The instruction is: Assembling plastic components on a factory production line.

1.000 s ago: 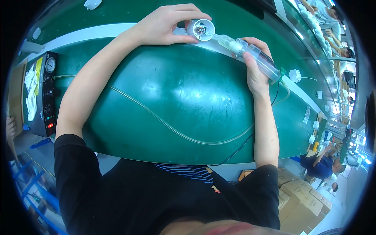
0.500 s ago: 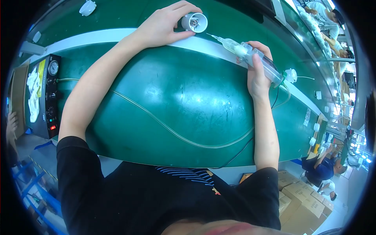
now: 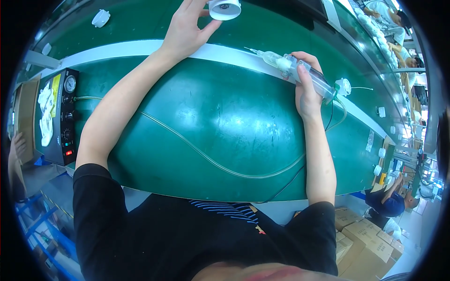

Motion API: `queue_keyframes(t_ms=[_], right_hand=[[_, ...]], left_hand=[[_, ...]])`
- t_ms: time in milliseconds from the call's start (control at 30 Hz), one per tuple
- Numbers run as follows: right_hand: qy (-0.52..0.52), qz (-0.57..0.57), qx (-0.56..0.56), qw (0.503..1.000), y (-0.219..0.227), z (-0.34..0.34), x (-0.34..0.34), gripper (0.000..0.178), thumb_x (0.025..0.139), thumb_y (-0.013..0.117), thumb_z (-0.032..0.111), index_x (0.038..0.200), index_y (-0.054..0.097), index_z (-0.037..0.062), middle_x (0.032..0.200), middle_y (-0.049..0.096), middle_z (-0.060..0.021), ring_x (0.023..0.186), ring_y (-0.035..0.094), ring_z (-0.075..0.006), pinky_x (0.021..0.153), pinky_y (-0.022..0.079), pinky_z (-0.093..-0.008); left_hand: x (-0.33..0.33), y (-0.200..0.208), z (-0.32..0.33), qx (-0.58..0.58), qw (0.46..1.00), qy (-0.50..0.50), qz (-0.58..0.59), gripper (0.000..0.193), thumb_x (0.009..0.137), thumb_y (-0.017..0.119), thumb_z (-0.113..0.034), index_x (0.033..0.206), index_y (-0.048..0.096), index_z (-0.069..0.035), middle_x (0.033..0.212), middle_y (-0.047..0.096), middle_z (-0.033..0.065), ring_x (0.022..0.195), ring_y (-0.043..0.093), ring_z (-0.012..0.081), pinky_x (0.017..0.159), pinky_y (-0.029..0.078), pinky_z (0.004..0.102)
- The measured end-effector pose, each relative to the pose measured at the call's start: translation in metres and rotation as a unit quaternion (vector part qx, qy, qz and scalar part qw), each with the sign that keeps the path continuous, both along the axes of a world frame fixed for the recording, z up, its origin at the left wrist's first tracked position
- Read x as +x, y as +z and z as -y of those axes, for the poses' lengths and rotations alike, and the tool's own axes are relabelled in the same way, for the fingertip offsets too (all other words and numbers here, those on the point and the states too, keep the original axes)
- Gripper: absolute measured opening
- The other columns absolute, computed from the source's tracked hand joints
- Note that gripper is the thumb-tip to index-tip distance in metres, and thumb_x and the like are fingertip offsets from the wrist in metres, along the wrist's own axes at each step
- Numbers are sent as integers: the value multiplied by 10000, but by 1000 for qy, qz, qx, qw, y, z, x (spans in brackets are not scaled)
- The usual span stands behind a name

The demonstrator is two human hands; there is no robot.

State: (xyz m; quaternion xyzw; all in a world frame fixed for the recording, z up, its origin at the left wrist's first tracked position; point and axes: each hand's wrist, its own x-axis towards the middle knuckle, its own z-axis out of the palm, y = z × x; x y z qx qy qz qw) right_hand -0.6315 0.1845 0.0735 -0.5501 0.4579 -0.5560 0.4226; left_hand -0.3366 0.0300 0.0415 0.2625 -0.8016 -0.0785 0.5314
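Note:
At the far edge of the view my left hand grips a white cup-shaped housing by its side, its open end facing me. Some of the fingers run out of the picture. My right hand is wrapped round a clear dispensing syringe with a thin needle tip. The needle points left, below and to the right of the housing, and is apart from it. From the syringe's green-capped rear end a clear air tube loops over the green bench to a black dispenser box.
The black dispenser box, with a gauge and a lit red switch, stands at the left. White fittings lie about, another white fitting at the far left. Cardboard boxes are stacked lower right. Other people work at the right; a person's hand shows at the left.
My left hand has moved the white housing away from me and slightly left, farther from the needle. My right hand has shifted the syringe only slightly. The whole view has also shifted a little.

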Motion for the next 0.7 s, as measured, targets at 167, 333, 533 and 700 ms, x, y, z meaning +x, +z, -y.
queue_keyframes(t_ms=[167,333,533,700], right_hand=[[-3,-1,6,1000,2,0,-1,356,975,664,305,1250,612,86,1219,639,-99,1117,601,-190,899,489,-328],[3,-2,2,1000,2,2,0,354,976,664,306,1248,611,86,1202,642,-97,1097,600,-182,872,486,-323],[3,-13,6,1000,1,-2,-1,345,981,663,299,1248,611,87,1189,646,-96,1097,600,-179,869,486,-321],[13,-9,9,1000,4,3,0,341,983,663,298,1249,613,92,1194,647,-92,1098,600,-178,869,485,-319]], left_hand=[[-10,32,-25,63,997,-44,-8,513,794,793,-56,1263,583,-63,1186,621,130,1064,643,296,920,534,355],[-29,37,-9,-62,956,-257,-128,602,764,787,-12,1303,523,-57,1189,586,139,1073,626,298,908,515,353],[-11,38,-25,93,988,-82,87,541,767,793,-49,1246,540,-50,1181,584,146,1067,623,302,904,513,358],[-11,39,-23,42,988,-106,107,506,757,809,-92,1193,557,-48,1154,585,152,1047,631,307,901,509,361]])
